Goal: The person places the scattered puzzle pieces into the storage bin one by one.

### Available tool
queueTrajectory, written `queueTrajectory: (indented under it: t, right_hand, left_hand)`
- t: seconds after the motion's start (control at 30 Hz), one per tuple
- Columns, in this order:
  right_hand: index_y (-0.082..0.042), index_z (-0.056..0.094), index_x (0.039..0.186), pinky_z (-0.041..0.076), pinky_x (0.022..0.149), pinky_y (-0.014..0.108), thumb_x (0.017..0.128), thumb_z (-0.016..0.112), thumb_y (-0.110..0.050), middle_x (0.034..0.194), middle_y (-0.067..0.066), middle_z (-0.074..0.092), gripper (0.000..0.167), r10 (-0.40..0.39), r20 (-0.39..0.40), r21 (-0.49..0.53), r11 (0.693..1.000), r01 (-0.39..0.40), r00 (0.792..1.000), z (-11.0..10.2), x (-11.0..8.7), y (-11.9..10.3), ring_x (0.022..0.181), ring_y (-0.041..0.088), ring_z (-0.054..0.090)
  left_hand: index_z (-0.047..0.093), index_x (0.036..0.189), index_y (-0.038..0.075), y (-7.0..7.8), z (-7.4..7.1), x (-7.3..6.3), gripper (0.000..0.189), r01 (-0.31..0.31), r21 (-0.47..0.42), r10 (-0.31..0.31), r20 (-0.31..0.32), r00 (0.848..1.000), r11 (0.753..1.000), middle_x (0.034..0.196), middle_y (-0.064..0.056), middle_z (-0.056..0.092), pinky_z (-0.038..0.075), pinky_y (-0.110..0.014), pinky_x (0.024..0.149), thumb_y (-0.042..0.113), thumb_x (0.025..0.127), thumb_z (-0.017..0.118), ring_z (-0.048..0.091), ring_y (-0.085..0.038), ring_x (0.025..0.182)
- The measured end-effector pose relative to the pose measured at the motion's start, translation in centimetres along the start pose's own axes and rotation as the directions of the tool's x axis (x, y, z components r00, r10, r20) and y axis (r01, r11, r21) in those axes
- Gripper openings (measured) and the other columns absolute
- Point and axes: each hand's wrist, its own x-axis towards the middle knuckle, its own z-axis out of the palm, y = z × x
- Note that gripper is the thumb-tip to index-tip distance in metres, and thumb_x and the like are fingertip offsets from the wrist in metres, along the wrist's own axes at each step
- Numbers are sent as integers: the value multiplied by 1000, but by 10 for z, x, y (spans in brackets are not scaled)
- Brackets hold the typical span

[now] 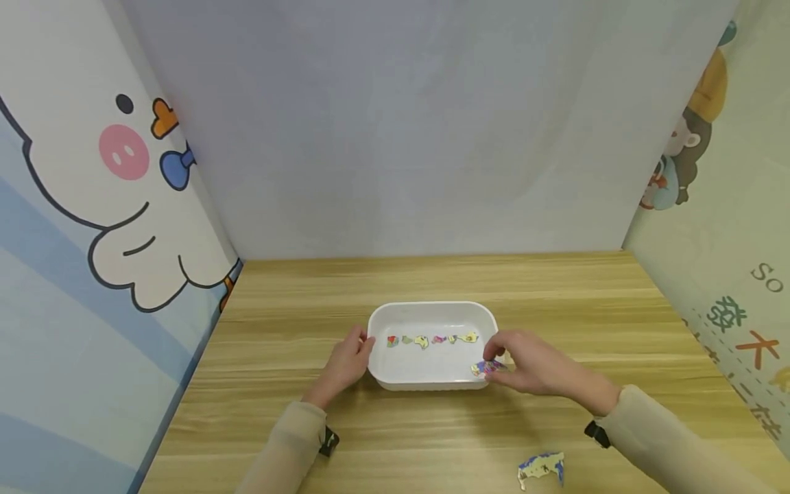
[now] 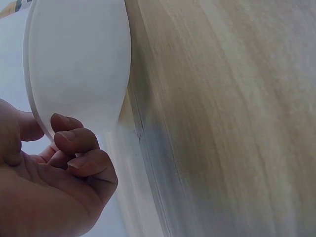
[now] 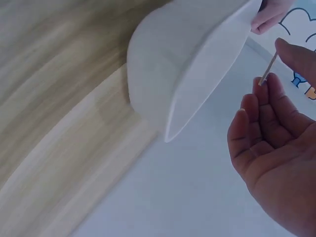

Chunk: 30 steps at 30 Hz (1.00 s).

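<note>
A white rectangular dish (image 1: 404,367) stands on the table, with several small colourful flat pieces (image 1: 422,342) in a row inside it. My left hand (image 1: 343,365) grips the dish's left rim; in the left wrist view, the thumb is on one side and curled fingers (image 2: 79,140) are on the other. Over the dish's front right corner, my right hand (image 1: 531,365) pinches a flat purple, pink and yellow printed piece (image 1: 479,369). The right wrist view shows this piece (image 3: 268,69) edge-on and thin, between thumb and fingertips, apart from the dish.
A larger blue and yellow flat piece (image 1: 542,466) lies near the table's front edge, below my right forearm. The wood-grain table (image 1: 296,295) is bounded by a pale curtain (image 1: 420,137) behind and printed cloths at both sides.
</note>
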Motion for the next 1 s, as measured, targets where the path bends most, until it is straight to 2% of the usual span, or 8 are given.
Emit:
queueTrajectory:
  t: [0.33, 0.6, 0.77, 1.0]
  right_hand:
    - [-13, 65, 89, 47, 71, 33, 82, 76, -19, 84, -9, 60, 14, 45, 39, 96, 994, -49, 998, 1, 43, -3, 82, 17, 59]
    - [-12, 67, 86, 48, 72, 31, 82, 75, -20, 82, -8, 64, 12, 23, 76, 56, 998, -27, 997, 13, 68, -5, 78, 12, 61]
    - [-10, 67, 84, 48, 72, 30, 79, 76, -19, 80, -6, 65, 14, 3, 66, 10, 1000, -4, 998, 25, 82, -6, 77, 13, 62]
    - [-6, 67, 83, 48, 70, 31, 77, 77, -16, 78, -2, 65, 16, 8, 35, -11, 1000, -8, 999, 38, 92, -11, 74, 13, 60]
  left_hand:
    - [48, 100, 7, 0, 1, -2, 11, -25, -4, 25, -16, 1000, 1000, 66, -1, 52, 39, -29, 51, 18, 100, 49, 47, -16, 56]
    - [47, 99, 7, 1, -1, -2, 11, -30, -32, 30, -5, 1000, 999, 64, -2, 49, 39, -29, 50, 17, 100, 49, 46, -16, 55]
    - [48, 100, 7, 0, -1, -1, 12, -27, -18, 27, -8, 1000, 999, 67, -2, 52, 40, -29, 52, 19, 100, 49, 48, -16, 57]
    - [48, 99, 6, -2, -1, -3, 12, -59, -22, 59, -18, 998, 998, 66, -2, 52, 40, -29, 50, 18, 100, 49, 48, -16, 56]
